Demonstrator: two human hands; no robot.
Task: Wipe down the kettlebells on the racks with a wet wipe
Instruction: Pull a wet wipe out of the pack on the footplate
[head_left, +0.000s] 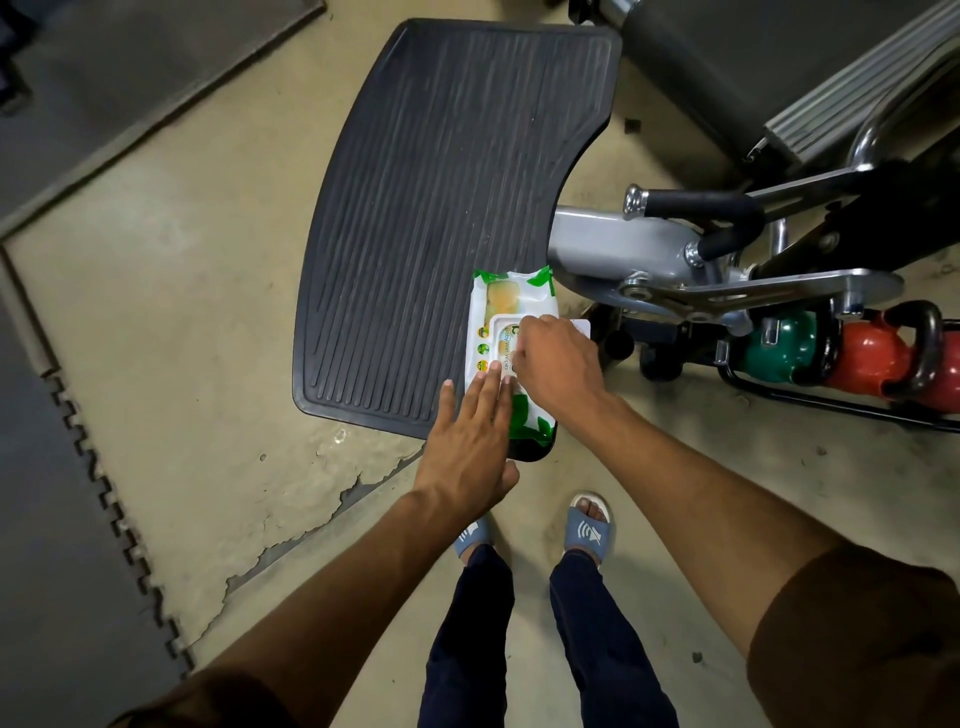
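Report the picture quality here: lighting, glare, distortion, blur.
Head view: wide-angle distortion bows the ribbed platform's edges and stretches the forearms toward the lower corners; lighting is dim and even, with soft shadows; small glare spots sit on the chrome bar end and the green kettlebell; the wet wipes pack is sharp, its label partly readable.

White-and-green wipes pack (511, 306) lies flat on the mat's (441, 208) near corner; green kettlebell (779, 351) and red kettlebell (870, 358) sit side by side on a rack (852, 406).
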